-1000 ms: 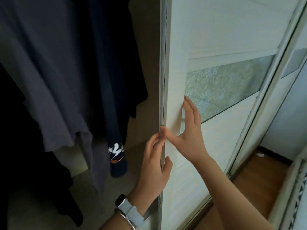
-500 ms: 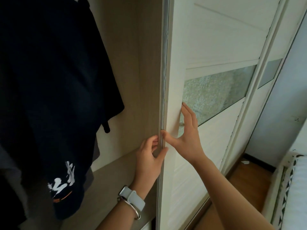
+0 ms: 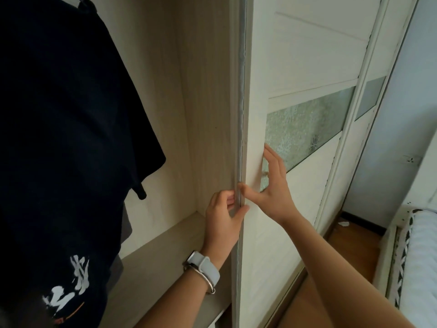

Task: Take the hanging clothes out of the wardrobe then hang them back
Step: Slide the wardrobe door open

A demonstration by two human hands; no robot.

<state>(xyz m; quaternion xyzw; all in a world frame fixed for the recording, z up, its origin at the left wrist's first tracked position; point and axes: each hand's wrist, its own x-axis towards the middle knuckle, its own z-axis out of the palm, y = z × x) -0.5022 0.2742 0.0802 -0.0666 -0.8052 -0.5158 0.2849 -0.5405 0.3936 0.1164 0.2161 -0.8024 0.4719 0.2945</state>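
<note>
A dark navy T-shirt (image 3: 66, 138) with a white print near its hem hangs on the left inside the open wardrobe. The white sliding door (image 3: 279, 55) with a frosted glass strip stands to the right of it. My left hand (image 3: 223, 217) grips the door's left edge, fingers curled round the edge and thumb on the front face. My right hand (image 3: 273, 185) lies flat on the door's front face, fingers straight, thumb at the edge just above the left hand.
The wardrobe's pale wood side wall (image 3: 208, 102) and shelf (image 3: 165, 252) lie behind my left hand. A second door panel (image 3: 354, 162) sits further right. Wooden floor (image 3: 350, 235) and a white bed edge (image 3: 418, 247) are at the lower right.
The view has swung right and the door has slid right, showing more of the wardrobe's side wall. The grey garment has left the view. Both hands have stayed on the door's edge.
</note>
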